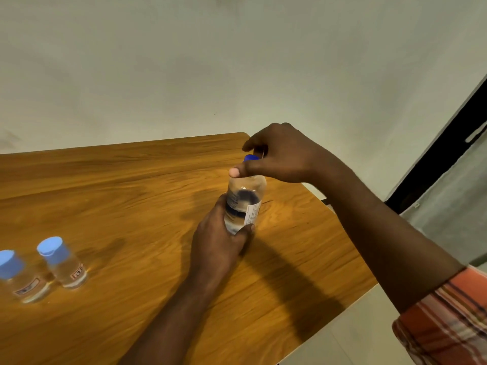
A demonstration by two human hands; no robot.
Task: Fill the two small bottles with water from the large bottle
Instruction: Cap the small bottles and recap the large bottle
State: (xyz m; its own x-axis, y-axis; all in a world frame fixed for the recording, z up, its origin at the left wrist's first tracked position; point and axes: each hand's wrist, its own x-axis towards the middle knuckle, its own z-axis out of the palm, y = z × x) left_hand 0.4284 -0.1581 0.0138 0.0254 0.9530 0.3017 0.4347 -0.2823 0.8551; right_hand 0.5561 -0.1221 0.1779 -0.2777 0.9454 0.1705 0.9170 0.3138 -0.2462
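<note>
Toward the right side of the orange-brown wooden table (131,185), we hold the large clear plastic bottle (245,204) roughly upright. Our left hand (218,241) wraps its lower body, fingers curled round it, to steady it against twisting. Our right hand (284,156) curls thumb and fingers over the dark blue screw cap (250,158), a grip that suits unscrewing, we judge. Well apart on our left stand the first small clear bottle (63,262) and the second small clear bottle (21,280), side by side under pale blue caps, so both need opening before we pour.
</note>
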